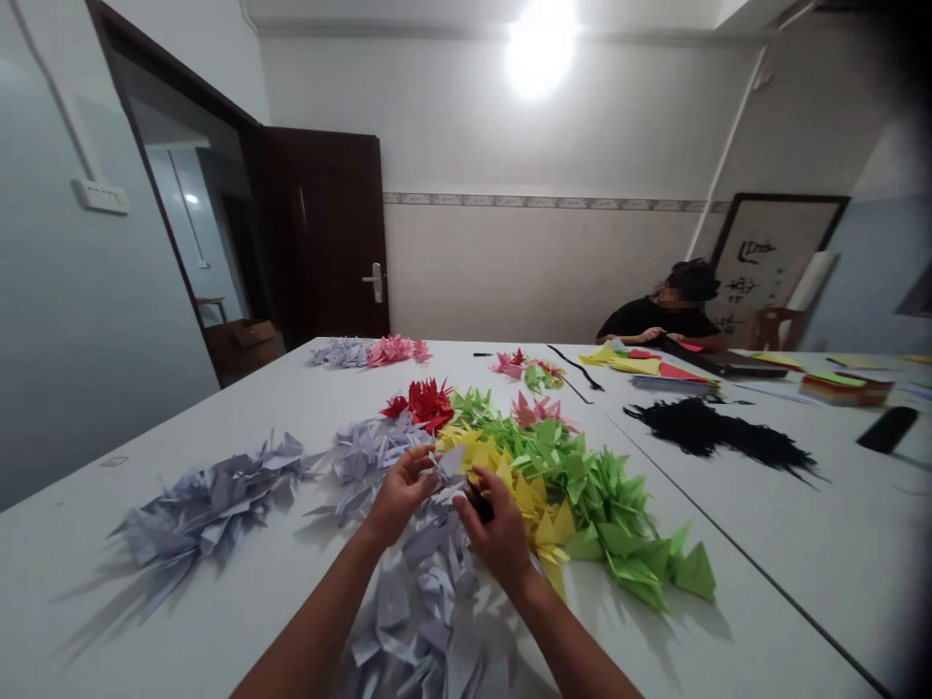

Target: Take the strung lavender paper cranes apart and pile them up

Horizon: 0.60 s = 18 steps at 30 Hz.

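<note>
My left hand (397, 495) pinches a pale lilac folded paper crane (448, 466) at the edge of a large lilac heap (415, 602). My right hand (495, 529) sits close by, its fingers closed on a small dark item (477, 503) that they partly hide. Just past my right hand lie yellow paper cranes (524, 500), merging into a green mass (604, 515). Red cranes (426, 405) lie beyond my hands. A second lilac pile (208, 515) lies to my left on the white table (182, 427).
A person in a dark top (655, 320) sits at the far end, hands on the table near coloured paper (626, 361). A black tangled bunch (706, 429) and stacked coloured paper (845, 390) lie to the right. More pink and lilac paper (371, 351) lies at the far edge.
</note>
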{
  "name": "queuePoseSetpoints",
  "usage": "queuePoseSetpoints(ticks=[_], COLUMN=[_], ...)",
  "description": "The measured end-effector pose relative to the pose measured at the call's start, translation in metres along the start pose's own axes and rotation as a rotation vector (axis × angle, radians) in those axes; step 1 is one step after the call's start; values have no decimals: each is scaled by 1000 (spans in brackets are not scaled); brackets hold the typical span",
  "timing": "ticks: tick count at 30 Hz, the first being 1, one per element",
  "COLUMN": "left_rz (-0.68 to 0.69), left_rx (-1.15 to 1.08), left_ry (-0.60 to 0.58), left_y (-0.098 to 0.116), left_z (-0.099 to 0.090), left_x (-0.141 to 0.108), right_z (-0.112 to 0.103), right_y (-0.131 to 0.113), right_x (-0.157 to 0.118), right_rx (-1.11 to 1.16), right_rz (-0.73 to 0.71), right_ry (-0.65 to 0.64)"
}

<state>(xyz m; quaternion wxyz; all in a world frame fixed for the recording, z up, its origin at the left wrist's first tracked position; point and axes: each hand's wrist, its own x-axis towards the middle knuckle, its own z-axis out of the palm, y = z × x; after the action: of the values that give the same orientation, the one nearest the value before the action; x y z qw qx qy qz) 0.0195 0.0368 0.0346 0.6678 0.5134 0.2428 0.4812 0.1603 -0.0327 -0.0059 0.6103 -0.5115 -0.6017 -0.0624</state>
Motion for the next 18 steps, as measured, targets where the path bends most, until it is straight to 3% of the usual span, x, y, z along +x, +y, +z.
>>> queuePoseSetpoints(ticks=[3,6,12,18], left_rz=[134,183,276,298], left_rx=[46,98,213,313], left_ry=[191,284,260,186], left_y=[-20,-35,-50,-56], left_z=[-12,-19,-18,-18], left_x=[2,0,-5,-8], right_z=[0,0,-2,-8], right_y=[2,5,10,11], right_x=[-6,-10,-14,-9], right_rx=[34,32,5,-97], right_rz=[6,2,-67,51], right_ry=[-52,-98,-190,-78])
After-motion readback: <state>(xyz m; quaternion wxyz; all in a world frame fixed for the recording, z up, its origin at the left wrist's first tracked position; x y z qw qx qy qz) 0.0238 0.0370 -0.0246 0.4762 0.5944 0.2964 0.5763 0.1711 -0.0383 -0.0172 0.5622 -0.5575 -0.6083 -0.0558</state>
